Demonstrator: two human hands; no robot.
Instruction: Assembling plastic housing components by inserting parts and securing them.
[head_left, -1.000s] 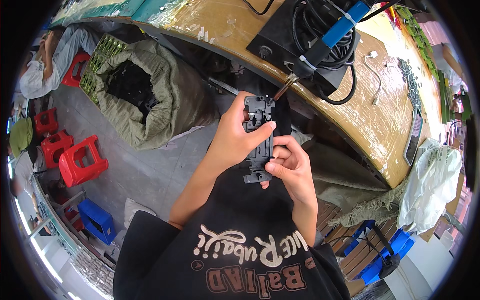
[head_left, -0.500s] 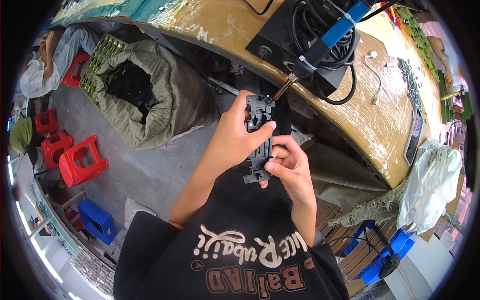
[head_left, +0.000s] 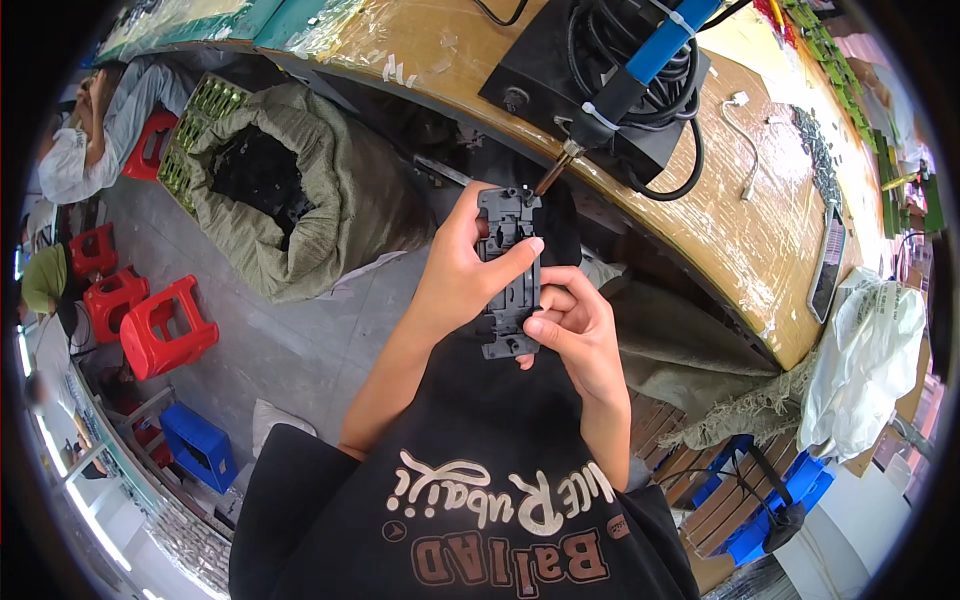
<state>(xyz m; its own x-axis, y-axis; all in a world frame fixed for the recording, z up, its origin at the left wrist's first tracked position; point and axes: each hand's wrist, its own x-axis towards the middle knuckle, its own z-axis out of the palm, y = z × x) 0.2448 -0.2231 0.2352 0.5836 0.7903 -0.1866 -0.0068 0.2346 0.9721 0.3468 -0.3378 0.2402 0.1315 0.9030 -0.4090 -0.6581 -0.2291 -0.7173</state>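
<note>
A long black moulded plastic part [head_left: 512, 290], full of slots and bosses, is upright in the picture between my hands. My left hand [head_left: 465, 265] grips its upper left side, the thumb lying across its face. On its lower right edge my right hand [head_left: 578, 325] pinches it with thumb and curled fingers. The copper-coloured tip of a soldering iron [head_left: 552, 172] with a blue handle points down at the part's top right corner. Whether the tip touches the plastic cannot be made out.
The iron rests on a black box [head_left: 520, 85] with coiled cable on the workbench [head_left: 740, 260]. A woven sack [head_left: 340, 190] of black parts stands left, near red stools [head_left: 170, 325] and a blue crate [head_left: 197, 447]. A white plastic bag [head_left: 865, 370] hangs right. People sit at far left.
The black plastic part and my hands have shifted slightly left and up. The bench and iron also sit a little farther left in the picture. Both hands keep their hold.
</note>
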